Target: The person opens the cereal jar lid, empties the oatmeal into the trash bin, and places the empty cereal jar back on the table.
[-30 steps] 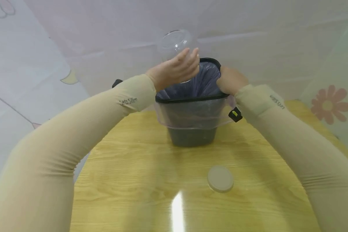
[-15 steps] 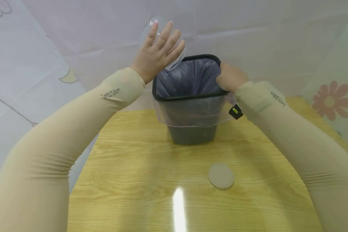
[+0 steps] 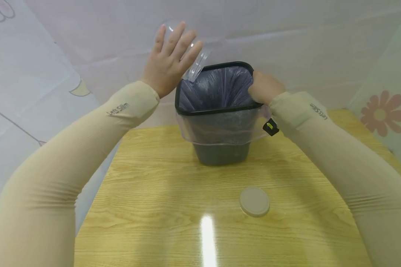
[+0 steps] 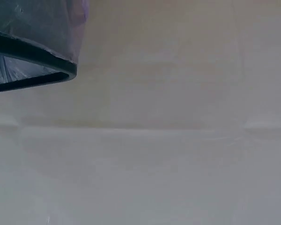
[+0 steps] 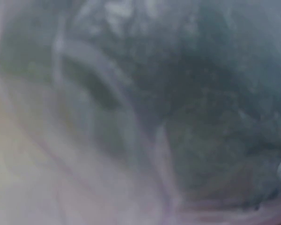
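Observation:
In the head view my left hand [image 3: 168, 61] is raised at the bin's left, its back toward me and its fingers spread. It holds a clear jar [image 3: 198, 63], which is tilted with its rim over the bin's left edge; the thumb and most of the jar are hidden behind the hand. My right hand [image 3: 265, 87] grips the right edge of the grey trash bin [image 3: 222, 154], its fingertips hidden at the black rim. A purple bag [image 3: 220, 89] lines the bin and hangs over its outside. The right wrist view shows the bag [image 5: 107, 93] close up and blurred.
A round beige lid [image 3: 254, 201] lies on the wooden table [image 3: 160, 193] in front of the bin. Behind the bin hangs a pale cloth backdrop [image 3: 287, 40]. The left wrist view shows the bin's dark rim [image 4: 61, 65] at upper left.
My left hand has moved left and up from over the bin, turning its back toward me, and the jar has tilted with it. My right hand has stayed on the rim.

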The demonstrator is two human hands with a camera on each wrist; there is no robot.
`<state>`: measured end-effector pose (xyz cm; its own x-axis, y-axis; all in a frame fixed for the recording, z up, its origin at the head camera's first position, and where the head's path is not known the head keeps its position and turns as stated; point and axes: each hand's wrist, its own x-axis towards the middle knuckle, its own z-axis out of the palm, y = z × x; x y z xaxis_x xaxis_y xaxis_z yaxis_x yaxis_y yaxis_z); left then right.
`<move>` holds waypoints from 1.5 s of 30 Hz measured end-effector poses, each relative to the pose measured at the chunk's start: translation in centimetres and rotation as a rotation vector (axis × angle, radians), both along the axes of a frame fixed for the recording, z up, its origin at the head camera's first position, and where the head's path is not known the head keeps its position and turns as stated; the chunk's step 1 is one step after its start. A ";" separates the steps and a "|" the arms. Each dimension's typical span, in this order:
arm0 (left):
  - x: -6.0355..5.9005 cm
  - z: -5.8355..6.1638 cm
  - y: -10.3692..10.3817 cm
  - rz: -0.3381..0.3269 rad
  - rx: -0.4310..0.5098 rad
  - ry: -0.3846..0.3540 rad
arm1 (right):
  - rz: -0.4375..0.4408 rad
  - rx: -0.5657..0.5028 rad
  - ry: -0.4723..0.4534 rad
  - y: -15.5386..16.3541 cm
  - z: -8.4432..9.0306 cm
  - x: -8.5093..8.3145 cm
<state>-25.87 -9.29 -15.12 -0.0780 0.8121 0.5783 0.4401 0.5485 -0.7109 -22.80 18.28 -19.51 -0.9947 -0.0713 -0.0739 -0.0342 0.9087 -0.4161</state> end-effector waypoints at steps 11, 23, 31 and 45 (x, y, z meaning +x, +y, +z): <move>0.0 -1.7 -1.5 -0.144 0.082 0.090 | 0.003 -0.003 0.007 -0.5 -0.4 -0.2; 0.2 -2.4 -1.9 -0.174 0.216 0.067 | 0.004 -0.006 -0.015 -0.7 -0.4 -0.1; 0.8 -3.2 -2.4 -0.146 0.310 -0.009 | 0.016 -0.067 0.026 -0.7 -0.6 -0.3; 3.9 -6.6 -2.8 -0.197 0.551 -0.065 | 0.061 -0.220 0.007 1.5 -1.1 -1.3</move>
<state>-21.92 -12.05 -21.70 -0.0051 0.3960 0.9182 0.6043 0.7328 -0.3127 -24.13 19.83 -20.66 -0.9884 -0.1454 -0.0428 -0.0904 0.7922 -0.6036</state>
